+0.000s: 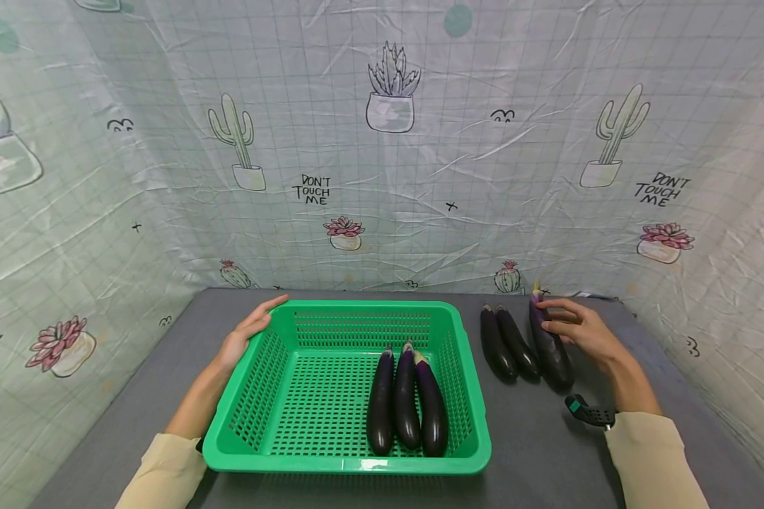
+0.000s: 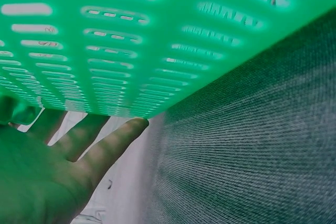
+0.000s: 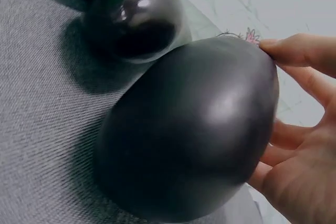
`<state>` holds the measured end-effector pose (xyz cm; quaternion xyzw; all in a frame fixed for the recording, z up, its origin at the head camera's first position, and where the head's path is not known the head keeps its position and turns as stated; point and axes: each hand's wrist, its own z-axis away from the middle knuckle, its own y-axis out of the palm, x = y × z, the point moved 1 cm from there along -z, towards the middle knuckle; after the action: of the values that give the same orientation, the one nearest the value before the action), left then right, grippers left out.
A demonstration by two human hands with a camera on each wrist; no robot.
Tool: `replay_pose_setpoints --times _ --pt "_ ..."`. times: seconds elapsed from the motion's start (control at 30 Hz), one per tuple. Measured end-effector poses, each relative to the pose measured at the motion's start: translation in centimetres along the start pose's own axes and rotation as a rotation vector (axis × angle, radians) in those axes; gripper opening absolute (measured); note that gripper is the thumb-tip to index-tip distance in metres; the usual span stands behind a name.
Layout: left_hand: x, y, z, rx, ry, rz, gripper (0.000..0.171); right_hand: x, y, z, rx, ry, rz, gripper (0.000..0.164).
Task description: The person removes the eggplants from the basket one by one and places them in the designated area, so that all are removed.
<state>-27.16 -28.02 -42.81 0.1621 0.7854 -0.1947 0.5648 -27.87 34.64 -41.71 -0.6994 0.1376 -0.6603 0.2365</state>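
Observation:
In the head view, a green plastic basket [image 1: 346, 463] with slotted walls holds three dark purple eggplants [image 1: 405, 403] side by side in its right half. My left hand [image 1: 245, 339] lies along its left rim, fingers extended toward the far corner. Seen from the left wrist, those straight fingers [image 2: 113, 142] are against the outside of the slotted wall. To the right of the basket, my right hand [image 1: 582, 331] holds a large eggplant [image 1: 552, 357] near its stem end. The right wrist view shows the thumb and fingers on either side of this eggplant [image 3: 194, 129].
Two more eggplants, a left one [image 1: 496, 346] and a right one [image 1: 518, 346], lie between the basket and the held eggplant. A grey cloth [image 1: 528, 452] covers the table. Printed curtains [image 1: 395, 177] stand behind and at both sides.

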Motion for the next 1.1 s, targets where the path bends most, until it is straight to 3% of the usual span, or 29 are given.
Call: replay_pose_setpoints --times 0.3,0.87,1.1 --pt "0.0 0.0 0.0 0.022 0.004 0.054 0.052 -0.6 0.6 -0.3 0.002 0.043 0.010 0.054" --pt "0.0 0.1 0.0 0.009 0.017 0.013 0.052 -1.3 1.7 -0.8 -0.001 0.071 0.050 0.053" --pt "-0.2 0.3 0.0 0.024 -0.012 0.094 0.052 -1.0 1.8 -0.7 0.005 0.070 0.085 0.051"
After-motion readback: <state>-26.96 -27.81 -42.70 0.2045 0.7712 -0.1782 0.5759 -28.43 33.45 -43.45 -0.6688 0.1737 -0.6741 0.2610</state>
